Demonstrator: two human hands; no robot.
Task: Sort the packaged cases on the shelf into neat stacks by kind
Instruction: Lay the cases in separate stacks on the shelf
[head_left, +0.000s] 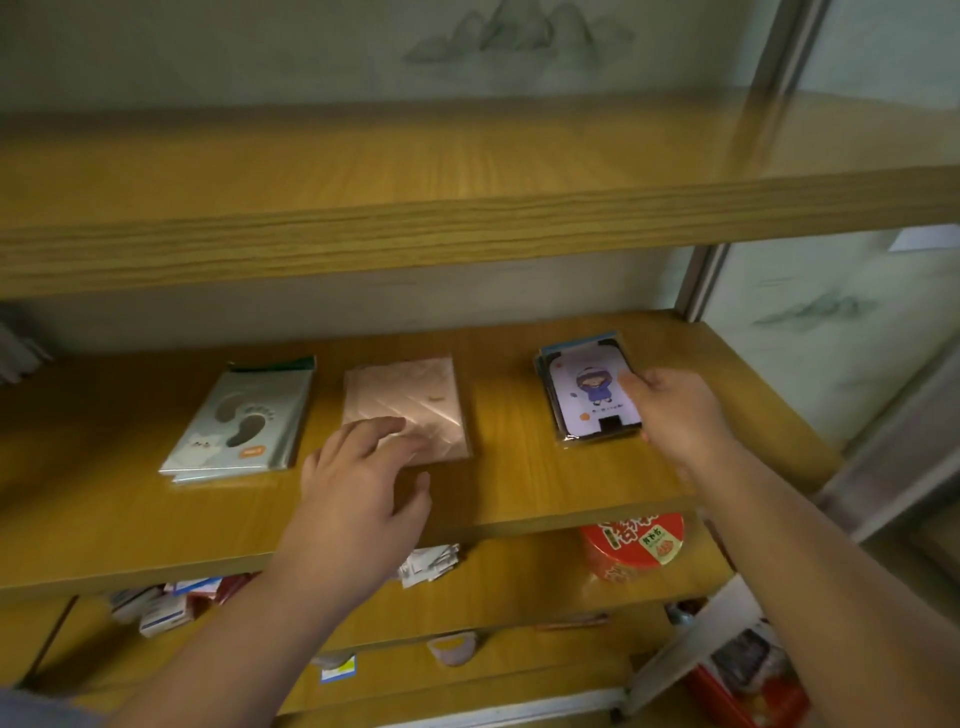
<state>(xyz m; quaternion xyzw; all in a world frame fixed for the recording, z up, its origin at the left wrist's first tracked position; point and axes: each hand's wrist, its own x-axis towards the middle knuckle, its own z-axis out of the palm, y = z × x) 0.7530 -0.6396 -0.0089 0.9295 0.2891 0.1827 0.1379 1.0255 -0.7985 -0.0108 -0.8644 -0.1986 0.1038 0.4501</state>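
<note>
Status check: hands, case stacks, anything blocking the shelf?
Right hand gripping cartoon-girl stack at its right edge. Left hand open, fingertips over pink stack. Footprint stack untouched, far left. Shelf between stacks unobstructed.

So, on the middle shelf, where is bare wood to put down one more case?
Bare wood lies left of the grey footprint-print stack, between the shiny pink packet stack and the cartoon-girl case stack, and along the front edge. The footprint-to-pink gap is narrow, with the left hand there.
</note>
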